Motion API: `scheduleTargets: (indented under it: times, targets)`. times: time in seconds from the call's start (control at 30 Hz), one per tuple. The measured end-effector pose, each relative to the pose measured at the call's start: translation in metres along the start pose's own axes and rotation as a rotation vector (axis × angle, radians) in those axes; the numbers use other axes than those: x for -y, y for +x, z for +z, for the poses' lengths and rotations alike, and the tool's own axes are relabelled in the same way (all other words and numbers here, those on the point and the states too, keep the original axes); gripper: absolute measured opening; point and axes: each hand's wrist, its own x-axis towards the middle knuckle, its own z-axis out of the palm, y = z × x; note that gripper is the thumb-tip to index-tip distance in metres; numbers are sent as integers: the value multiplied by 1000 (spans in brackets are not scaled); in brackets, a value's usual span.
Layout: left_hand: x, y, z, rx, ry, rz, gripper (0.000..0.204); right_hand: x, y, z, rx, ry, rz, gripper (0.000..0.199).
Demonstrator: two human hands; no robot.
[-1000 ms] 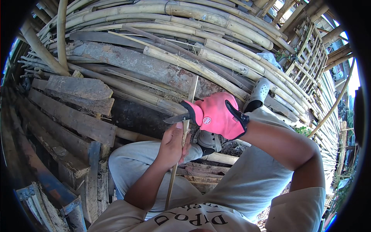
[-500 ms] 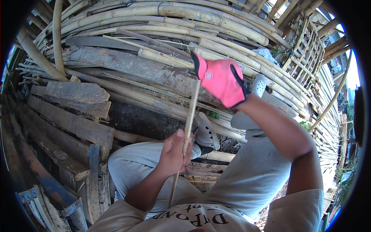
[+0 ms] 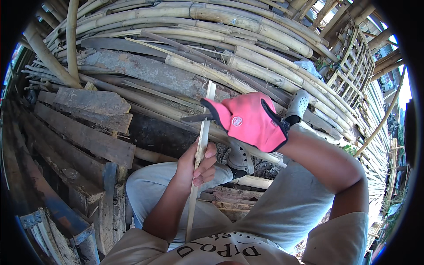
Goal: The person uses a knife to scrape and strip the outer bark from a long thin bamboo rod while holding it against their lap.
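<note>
A pale bamboo strip (image 3: 204, 137) runs upward from my lap, tilted slightly right at its top. Bare and ungloved, my left hand (image 3: 195, 164) is closed around its middle, the fingers curled over the right side. My right hand (image 3: 249, 120), in a pink glove with black trim, is closed on a knife. Only the dark blade (image 3: 193, 118) shows, pointing left and crossing the strip above my left hand; the glove hides the handle. Whether the blade bites into the strip, I cannot tell.
Long bamboo poles (image 3: 212, 15) lie stacked across the far side. Old wooden boards (image 3: 90, 106) are piled at the left, with upright poles (image 3: 72, 39) beyond. A bamboo lattice (image 3: 351, 66) stands at far right. My legs and grey clogs (image 3: 298, 105) frame the work.
My right hand has moved down and slightly left, bringing the knife blade across the strip. The strip has turned, showing a broader face, and my left hand has shifted slightly left with its fingers loosened.
</note>
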Motion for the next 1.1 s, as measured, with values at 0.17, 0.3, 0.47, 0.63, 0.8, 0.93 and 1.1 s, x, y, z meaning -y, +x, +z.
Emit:
scheduleTargets:
  times: [0.17, 0.3, 0.47, 0.63, 0.8, 0.93, 1.1]
  targets:
    - [6, 5, -5, 186, -182, -116, 40, 19, -3, -5, 191, 47, 13, 28]
    - [10, 2, -3, 102, -156, -136, 41, 31, -4, -8, 384, 44, 70, 34]
    - [16, 0, 16, -90, 20, -99, 36, 24, -11, 7, 177, 46, 51, 64]
    - [18, -2, 17, -101, 99, -84, 40, 17, -12, 14, 136, 34, -18, 53]
    - [20, -1, 22, -161, 138, -81, 40, 16, -7, 7, 364, 41, 17, 40]
    - [18, -3, 28, -194, 209, -47, 39, 14, -6, 7, 364, 80, 17, 38]
    - [16, -3, 28, -207, 223, -23, 36, 19, -2, 2, 365, 47, 18, 31]
